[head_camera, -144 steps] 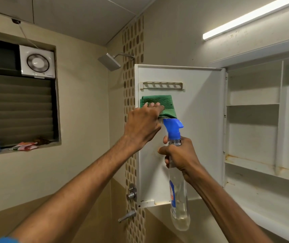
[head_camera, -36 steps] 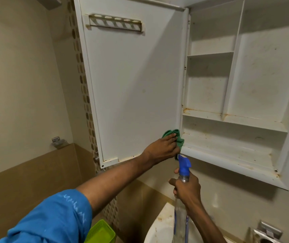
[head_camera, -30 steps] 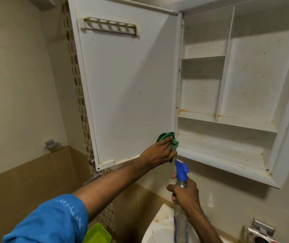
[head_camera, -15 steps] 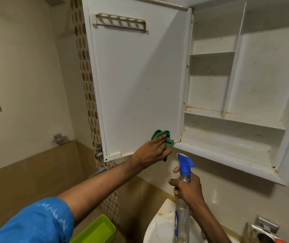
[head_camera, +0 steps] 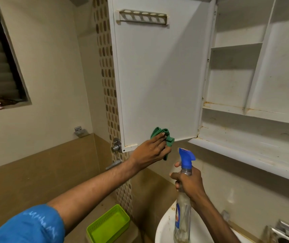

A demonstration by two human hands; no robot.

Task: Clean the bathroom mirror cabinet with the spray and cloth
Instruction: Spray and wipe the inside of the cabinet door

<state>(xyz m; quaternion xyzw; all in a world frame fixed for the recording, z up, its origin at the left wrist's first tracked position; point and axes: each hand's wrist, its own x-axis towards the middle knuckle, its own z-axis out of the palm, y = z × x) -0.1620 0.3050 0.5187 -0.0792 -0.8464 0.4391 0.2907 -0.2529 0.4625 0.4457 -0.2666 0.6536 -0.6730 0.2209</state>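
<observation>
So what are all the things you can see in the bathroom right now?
Cabinet door: one, white, swung open.
Rack: one, white, top of door.
Cabinet shelves: white, stained, right of door.
Cloth: one, green, against door's bottom edge.
Spray bottle: one, clear, blue nozzle, above basin.
Basin: one, white, bottom.
Basket: one, lime green, bottom.
Window: one, dark, left.
Tap: one, silver, tiled wall.
Left hand: holds cloth.
Right hand: grips bottle.
</observation>
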